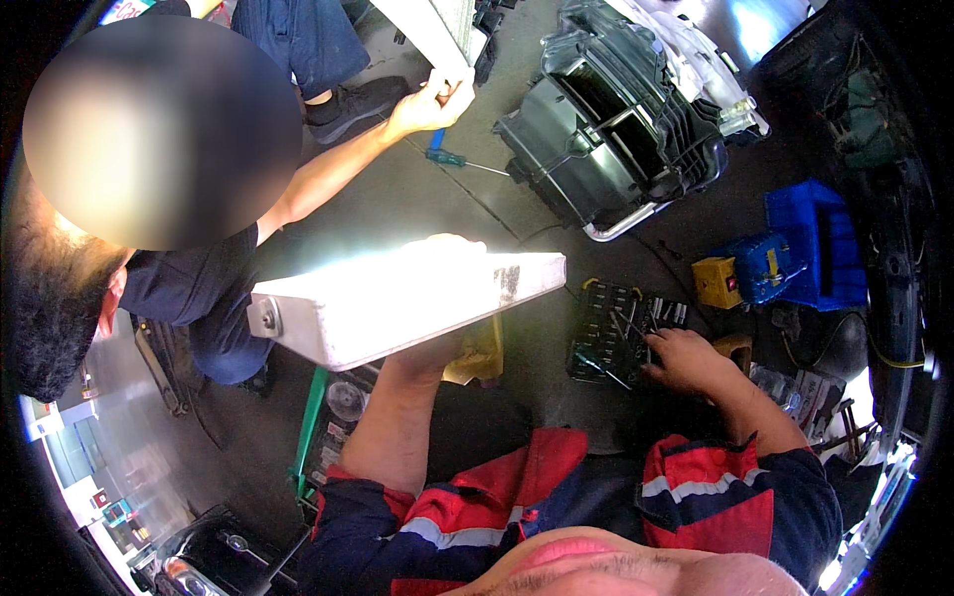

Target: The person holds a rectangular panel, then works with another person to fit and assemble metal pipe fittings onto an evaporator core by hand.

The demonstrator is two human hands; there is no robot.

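A long white box-shaped part (397, 308), washed out by glare and fitted with a small bracket at its left end, is held up by my left hand (452, 243), whose fingertips show over the top edge; the rest of that hand is behind it. My right hand (686, 358) reaches onto an open socket-set case (601, 328), fingers apart and bent over loose shiny tools. A yellow object (477, 358) lies partly under the white part.
A co-worker's hand (442, 99) grips a pale panel (417, 25) above a screwdriver (447, 157). A black plastic housing (616, 129) stands at the back. Blue bins (815, 243) and a blue-and-yellow tool (745, 273) sit right. A green bar (310, 417) lies at lower left.
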